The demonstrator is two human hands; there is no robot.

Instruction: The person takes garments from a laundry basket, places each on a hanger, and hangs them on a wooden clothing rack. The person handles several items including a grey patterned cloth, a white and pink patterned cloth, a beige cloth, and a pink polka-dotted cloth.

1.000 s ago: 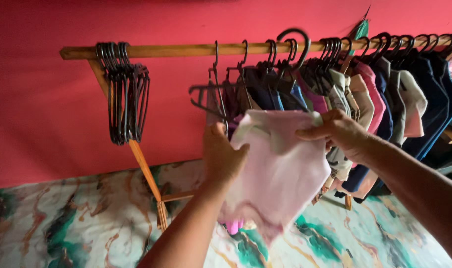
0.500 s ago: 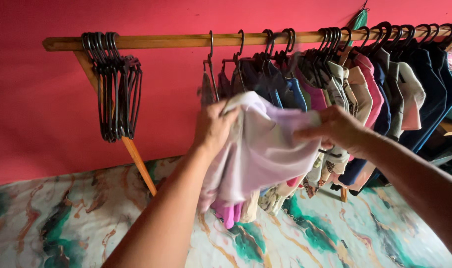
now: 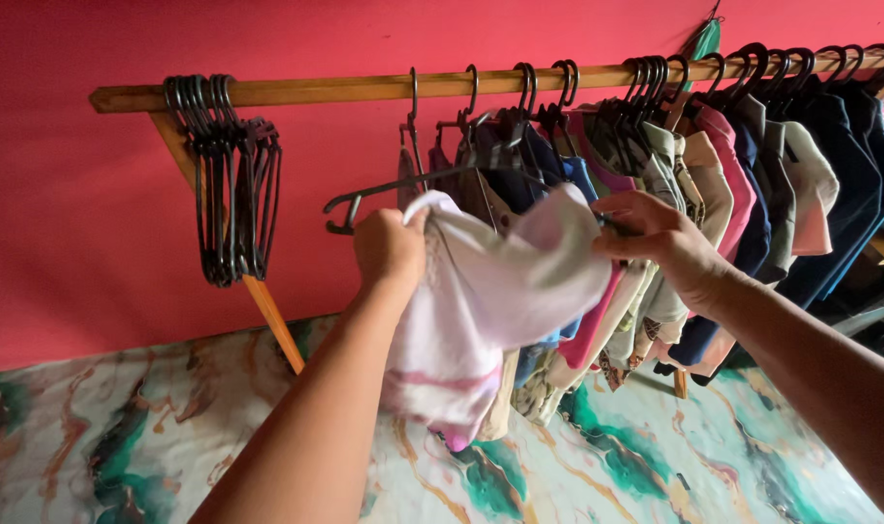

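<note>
Landmark: rail, wooden, running across a red wall.
Garment: pale pink, below the rail's middle, bunched between both hands, partly over a black hanger.
Left hand: closed on the garment's left edge, just under the hanger's left tip.
Right hand: pinching the garment's right edge, apparently with the hanger's other end; exact grip hard to tell.
Spare hangers: black, bunched at the rail's left end, well apart from the hands.
Hung clothes: packed tightly along the rail's right half, touching the garment from behind.
Risk, slip: cloth bunched and uneven; could slide off the hanger's left tip if let go.
Risk, snag: hanger close against hung clothes; could catch a neighbouring hook or sleeve.
Risk, crowding: little free rail among the packed hooks.
Hidden: hanger's hook and right arm, behind cloth and clothes.
Cut off: rail's right end and the last dark clothes.
Unclear: garment's kind and neck opening; floor under the rail marbled green, detail blurred.
</note>
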